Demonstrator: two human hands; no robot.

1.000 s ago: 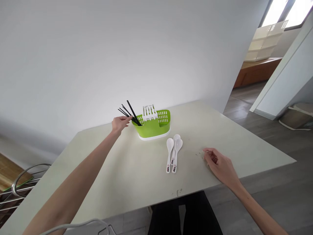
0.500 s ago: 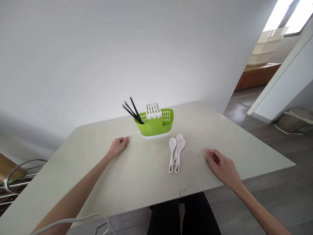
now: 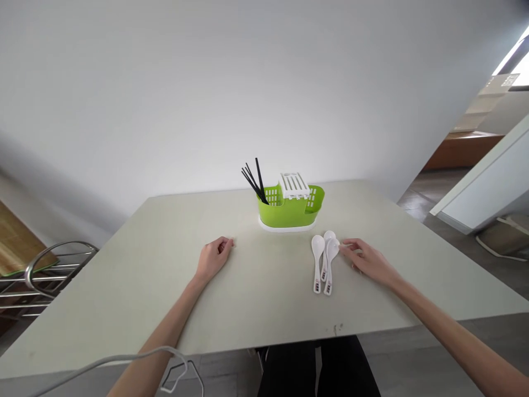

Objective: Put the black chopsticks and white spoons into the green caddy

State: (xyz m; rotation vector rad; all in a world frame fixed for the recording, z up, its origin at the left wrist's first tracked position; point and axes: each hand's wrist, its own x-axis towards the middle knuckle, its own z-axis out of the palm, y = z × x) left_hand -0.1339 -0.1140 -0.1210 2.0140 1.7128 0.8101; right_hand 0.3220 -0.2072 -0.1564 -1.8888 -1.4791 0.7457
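Observation:
Three white spoons lie together on the table, bowls away from me and printed handle ends toward me: a left spoon (image 3: 317, 262), a middle spoon (image 3: 324, 270) and a right spoon (image 3: 330, 267). My right hand (image 3: 370, 263) is just right of them, fingers apart, its fingertips at the edge of the right spoon's bowl; whether they touch it I cannot tell. My left hand (image 3: 212, 258) rests on the table with its fingers curled in, nothing visible in them. Behind the spoons stands a green utensil basket (image 3: 289, 214) with a white slotted top piece (image 3: 293, 185).
Several black chopsticks (image 3: 258, 182) lean out of the basket's left compartment. The pale table (image 3: 248, 309) backs onto a white wall (image 3: 231, 99). A grey cable (image 3: 124, 357) crosses my left forearm. At the far left is a metal rack (image 3: 49, 270) holding a wooden board (image 3: 22, 237).
My right hand has moved left across the table, up to the right spoon's bowl. The view has turned, so basket and spoons sit further right in the picture. My left hand stays curled.

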